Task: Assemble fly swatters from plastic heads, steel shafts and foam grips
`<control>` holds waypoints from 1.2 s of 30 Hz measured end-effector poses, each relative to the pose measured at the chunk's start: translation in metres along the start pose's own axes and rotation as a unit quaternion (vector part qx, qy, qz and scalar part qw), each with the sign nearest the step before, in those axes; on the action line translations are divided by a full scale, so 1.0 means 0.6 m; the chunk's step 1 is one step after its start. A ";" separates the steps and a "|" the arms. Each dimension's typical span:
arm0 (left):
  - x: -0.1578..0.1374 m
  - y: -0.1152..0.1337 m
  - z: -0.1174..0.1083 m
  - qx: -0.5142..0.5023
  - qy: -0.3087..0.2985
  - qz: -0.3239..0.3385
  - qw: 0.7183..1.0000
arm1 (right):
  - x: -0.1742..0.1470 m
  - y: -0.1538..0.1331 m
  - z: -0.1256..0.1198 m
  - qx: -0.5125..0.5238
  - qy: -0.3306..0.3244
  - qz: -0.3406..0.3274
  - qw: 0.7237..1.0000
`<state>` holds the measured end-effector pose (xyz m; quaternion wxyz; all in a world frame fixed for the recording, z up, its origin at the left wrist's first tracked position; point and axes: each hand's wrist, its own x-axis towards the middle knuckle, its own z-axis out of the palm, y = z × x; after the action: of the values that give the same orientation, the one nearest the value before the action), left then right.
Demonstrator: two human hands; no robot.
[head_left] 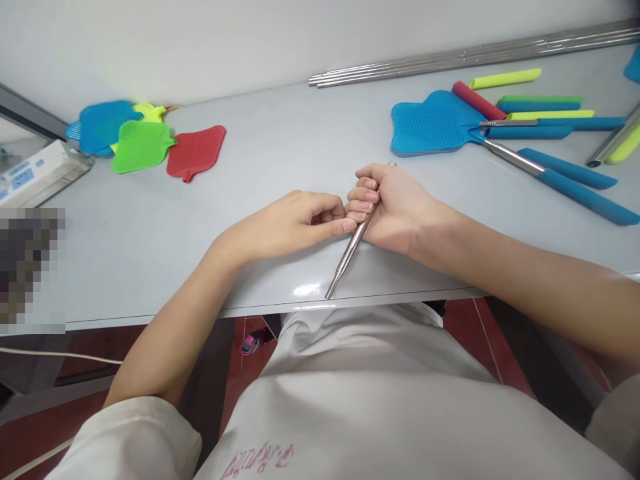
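Note:
My right hand [395,203] is closed round a slim, shiny metal tube [347,257], its fingers wrapped over it. The tube slants down toward the table's front edge, with a stepped, thinner section near its lower end, and its top end just shows above the hand. Beside it, my left hand [307,220] has curled fingers, and its thumb tip lies against the tube and the right fingers. Whether the left fingers pinch anything is hidden. To the upper right lies a blue fly swatter head [430,127], with metal shafts and blue handles [585,195] extending from it.
Loose swatter heads in blue [105,127], green [143,143] and red [197,152] lie at the left. Long metal tubes [425,63] rest along the wall. Colored grip sleeves [505,78] are scattered at the right. A white box [50,170] sits on the left of the grey table [285,150].

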<state>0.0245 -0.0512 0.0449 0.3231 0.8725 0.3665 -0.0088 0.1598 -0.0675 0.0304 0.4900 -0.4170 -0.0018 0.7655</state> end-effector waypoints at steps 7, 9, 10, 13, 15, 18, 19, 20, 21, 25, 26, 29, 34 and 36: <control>0.000 -0.002 0.000 0.012 0.000 0.000 1.000 | 0.001 -0.001 -0.001 -0.008 -0.006 0.004 1.000; 0.000 -0.002 0.000 0.012 0.002 -0.003 1.000 | 0.001 -0.001 -0.001 -0.008 -0.002 0.004 1.000; 0.000 -0.001 0.000 0.012 0.002 -0.004 1.000 | 0.001 -0.001 -0.001 -0.008 0.000 0.003 1.000; 0.000 -0.001 -0.001 0.011 0.000 -0.007 1.000 | 0.000 0.000 0.000 -0.010 0.002 -0.002 1.000; 0.000 -0.001 -0.001 0.012 -0.003 -0.007 1.000 | 0.000 0.000 0.000 -0.010 0.002 -0.003 1.000; 0.001 -0.002 -0.001 0.014 -0.005 -0.005 1.000 | 0.000 0.001 0.000 -0.008 0.002 -0.004 1.000; 0.001 -0.002 -0.001 0.015 -0.004 -0.003 1.000 | 0.001 0.001 0.001 -0.007 0.002 -0.005 1.000; 0.001 -0.002 0.000 0.016 -0.003 0.000 1.000 | 0.001 0.001 0.001 -0.005 0.003 -0.004 1.000; 0.001 -0.002 0.000 0.017 -0.001 0.003 1.000 | 0.001 0.001 0.001 -0.002 0.004 -0.004 1.000; 0.001 -0.002 -0.001 0.019 -0.003 0.007 1.000 | 0.000 0.002 0.002 0.008 0.011 -0.004 1.000; 0.001 -0.002 -0.001 0.019 -0.005 0.007 1.000 | 0.000 0.002 0.002 0.010 0.012 -0.003 1.000; 0.001 -0.002 -0.002 0.018 -0.007 0.009 1.000 | 0.000 0.002 0.003 0.010 0.010 0.001 1.000; 0.001 -0.003 -0.001 0.013 -0.007 0.013 1.000 | 0.001 0.002 0.000 0.004 -0.002 -0.001 1.000; 0.001 -0.004 -0.001 0.011 -0.006 0.014 1.000 | 0.001 0.002 -0.001 0.003 -0.007 0.000 1.000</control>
<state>0.0235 -0.0493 0.0440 0.3157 0.8812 0.3517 -0.0139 0.1593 -0.0680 0.0289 0.4917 -0.4102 -0.0028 0.7681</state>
